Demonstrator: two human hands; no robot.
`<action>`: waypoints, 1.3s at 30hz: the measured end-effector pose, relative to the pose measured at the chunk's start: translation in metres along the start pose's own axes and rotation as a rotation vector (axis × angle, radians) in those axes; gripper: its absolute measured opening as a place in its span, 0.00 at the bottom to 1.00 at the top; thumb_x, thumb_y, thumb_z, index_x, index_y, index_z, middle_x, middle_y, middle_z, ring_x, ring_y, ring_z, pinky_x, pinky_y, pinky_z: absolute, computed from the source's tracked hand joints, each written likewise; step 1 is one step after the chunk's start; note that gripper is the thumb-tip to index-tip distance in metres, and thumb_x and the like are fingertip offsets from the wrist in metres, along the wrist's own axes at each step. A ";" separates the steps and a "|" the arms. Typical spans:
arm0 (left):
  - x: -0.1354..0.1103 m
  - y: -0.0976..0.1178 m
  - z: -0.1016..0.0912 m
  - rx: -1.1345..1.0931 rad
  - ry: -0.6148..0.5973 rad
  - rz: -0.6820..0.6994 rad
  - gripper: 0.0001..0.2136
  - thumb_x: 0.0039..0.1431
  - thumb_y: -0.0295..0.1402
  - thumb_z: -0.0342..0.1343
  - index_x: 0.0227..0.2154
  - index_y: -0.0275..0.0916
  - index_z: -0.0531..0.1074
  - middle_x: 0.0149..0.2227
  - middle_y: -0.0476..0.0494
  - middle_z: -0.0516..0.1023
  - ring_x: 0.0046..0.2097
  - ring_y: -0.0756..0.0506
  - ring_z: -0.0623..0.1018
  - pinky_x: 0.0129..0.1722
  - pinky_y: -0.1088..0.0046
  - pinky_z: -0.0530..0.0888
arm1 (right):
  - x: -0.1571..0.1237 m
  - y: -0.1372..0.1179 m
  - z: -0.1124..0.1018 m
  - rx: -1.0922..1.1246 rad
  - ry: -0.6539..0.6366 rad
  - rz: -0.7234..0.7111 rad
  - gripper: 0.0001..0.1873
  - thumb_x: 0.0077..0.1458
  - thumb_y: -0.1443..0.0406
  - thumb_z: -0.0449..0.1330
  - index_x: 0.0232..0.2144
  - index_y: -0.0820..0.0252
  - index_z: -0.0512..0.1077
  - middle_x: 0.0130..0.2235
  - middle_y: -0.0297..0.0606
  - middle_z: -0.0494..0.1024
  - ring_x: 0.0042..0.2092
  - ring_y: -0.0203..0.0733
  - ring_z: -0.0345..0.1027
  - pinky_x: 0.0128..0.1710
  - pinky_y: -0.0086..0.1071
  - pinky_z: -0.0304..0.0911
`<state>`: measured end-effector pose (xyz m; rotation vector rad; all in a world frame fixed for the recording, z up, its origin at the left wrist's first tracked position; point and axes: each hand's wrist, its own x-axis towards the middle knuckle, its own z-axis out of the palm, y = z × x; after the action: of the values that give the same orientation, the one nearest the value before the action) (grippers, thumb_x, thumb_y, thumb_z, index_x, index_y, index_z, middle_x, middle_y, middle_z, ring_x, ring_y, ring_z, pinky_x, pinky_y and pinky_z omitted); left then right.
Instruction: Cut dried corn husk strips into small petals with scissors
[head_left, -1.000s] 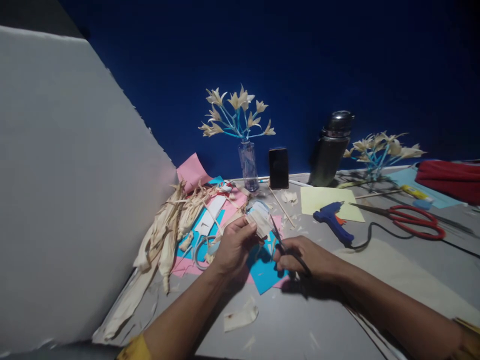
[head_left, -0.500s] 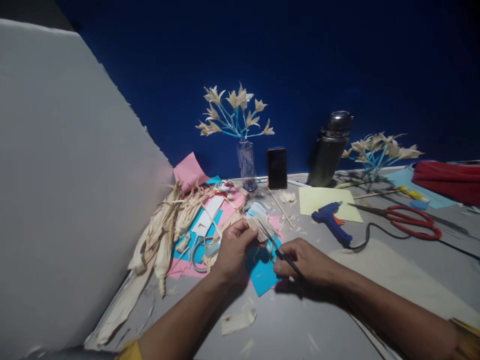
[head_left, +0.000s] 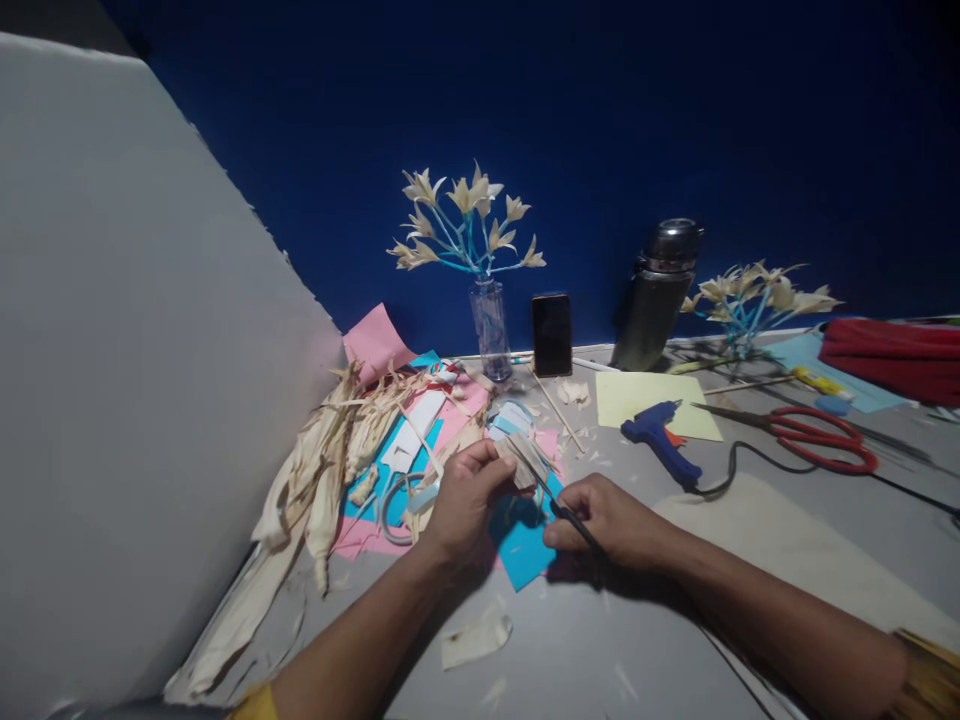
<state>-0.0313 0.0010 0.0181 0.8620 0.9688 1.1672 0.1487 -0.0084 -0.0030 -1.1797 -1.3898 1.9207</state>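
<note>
My left hand [head_left: 466,500] pinches a pale husk piece [head_left: 521,474] between thumb and fingers, holding it just above the table. My right hand [head_left: 604,520] is curled around the dark scissors [head_left: 579,526], whose blades point toward 11 o'clock and lie across the husk piece; I cannot tell whether they are parted or bite into it.

Taking the husk piece as the middle of the clock, a blue sheet [head_left: 529,556] lies just below it at 6 o'clock, and a loose husk scrap [head_left: 478,641] rests farther off, nearer 7. The long dried husks [head_left: 324,480] heap up at 9 o'clock, against the white partition [head_left: 150,330]. Near 12 stands a clear vase [head_left: 491,330] of husk flowers [head_left: 469,195] on blue stems, with an upright phone [head_left: 552,335] just beside it, toward 1. A steel flask [head_left: 654,300] leans at about 2 o'clock. At 3 — well apart from my hands — lie a blue glue gun [head_left: 664,448] and, beyond it, the red-handled scissors [head_left: 825,440].
</note>
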 end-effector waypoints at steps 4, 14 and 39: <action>0.000 -0.004 -0.002 0.007 -0.028 -0.017 0.11 0.48 0.33 0.66 0.23 0.36 0.70 0.23 0.49 0.73 0.26 0.51 0.72 0.31 0.72 0.72 | 0.001 0.004 -0.001 0.039 -0.004 -0.003 0.21 0.39 0.56 0.72 0.18 0.63 0.67 0.19 0.31 0.70 0.21 0.32 0.63 0.22 0.28 0.64; -0.001 -0.005 -0.006 0.046 -0.081 -0.022 0.09 0.50 0.31 0.63 0.23 0.36 0.69 0.22 0.50 0.71 0.25 0.52 0.69 0.28 0.75 0.67 | 0.000 0.002 -0.004 -0.024 -0.045 -0.007 0.19 0.43 0.56 0.70 0.16 0.64 0.70 0.18 0.39 0.74 0.22 0.38 0.70 0.19 0.25 0.58; 0.021 -0.005 -0.030 1.716 -0.107 0.482 0.10 0.61 0.31 0.50 0.40 0.40 0.77 0.37 0.37 0.71 0.41 0.38 0.70 0.41 0.59 0.66 | -0.001 -0.013 -0.015 -0.054 0.198 -0.116 0.21 0.43 0.54 0.70 0.18 0.63 0.67 0.18 0.30 0.66 0.19 0.29 0.56 0.18 0.26 0.55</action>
<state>-0.0553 0.0220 -0.0004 2.5605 1.6647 0.3716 0.1612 0.0027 0.0077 -1.2484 -1.3793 1.6490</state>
